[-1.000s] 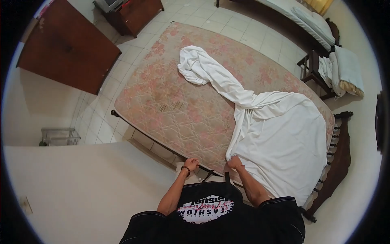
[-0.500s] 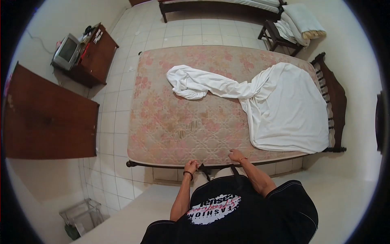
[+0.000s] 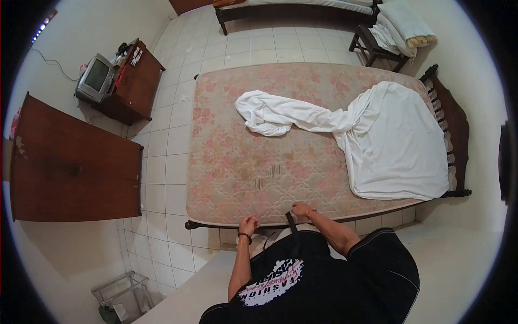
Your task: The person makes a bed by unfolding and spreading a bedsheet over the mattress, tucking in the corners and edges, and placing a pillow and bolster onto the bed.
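Bedsheet (image 3: 402, 154), white, shows in the head view spread over the mattress's headboard end, with a twisted length running out to a bunched end. The step in hand seems to be work on this sheet, partly spread; neither hand touches it. Handling it further would likely call for reaching over the bare mattress (image 3: 226, 162). The left hand (image 3: 248, 224) is at the near edge, fingers partly curled; the right hand (image 3: 302, 209), fingers bent, is just beside it along that edge. Whether either grips anything, I cannot tell.

The mattress is quilted, floral and stained, with short dark streaks. Beyond the tiled floor (image 3: 175, 146) stand a wooden cabinet (image 3: 135, 86) bearing a boxy television (image 3: 97, 75), and another bed (image 3: 302, 12).
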A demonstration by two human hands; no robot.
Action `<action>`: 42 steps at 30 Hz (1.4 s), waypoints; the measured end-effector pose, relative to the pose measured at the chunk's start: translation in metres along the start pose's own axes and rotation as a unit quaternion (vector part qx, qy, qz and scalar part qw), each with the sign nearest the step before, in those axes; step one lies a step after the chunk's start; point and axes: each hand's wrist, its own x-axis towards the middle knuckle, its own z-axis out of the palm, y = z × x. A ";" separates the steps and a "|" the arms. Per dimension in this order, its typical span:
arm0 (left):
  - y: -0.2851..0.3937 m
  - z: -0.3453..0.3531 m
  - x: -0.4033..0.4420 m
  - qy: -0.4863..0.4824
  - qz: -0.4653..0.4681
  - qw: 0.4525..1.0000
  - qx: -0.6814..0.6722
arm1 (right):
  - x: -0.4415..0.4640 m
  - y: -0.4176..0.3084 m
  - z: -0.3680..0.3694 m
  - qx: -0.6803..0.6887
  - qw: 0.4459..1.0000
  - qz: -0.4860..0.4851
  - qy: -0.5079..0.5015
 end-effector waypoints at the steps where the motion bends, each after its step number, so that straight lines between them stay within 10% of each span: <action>1: -0.002 -0.011 0.006 0.003 -0.003 1.000 -0.024 | 0.002 -0.012 0.001 0.004 1.000 -0.012 0.018; 17: 0.038 -0.238 0.060 -0.098 -0.020 0.995 0.012 | -0.012 -0.232 0.125 0.097 0.993 -0.020 0.071; 31: 0.096 -0.308 0.077 -0.133 0.067 0.975 0.162 | 0.091 -0.274 0.161 -0.012 0.998 0.040 0.041; 42: 0.148 -0.406 0.159 -0.214 0.029 0.966 0.143 | 0.129 -0.432 0.176 0.286 0.939 0.032 0.191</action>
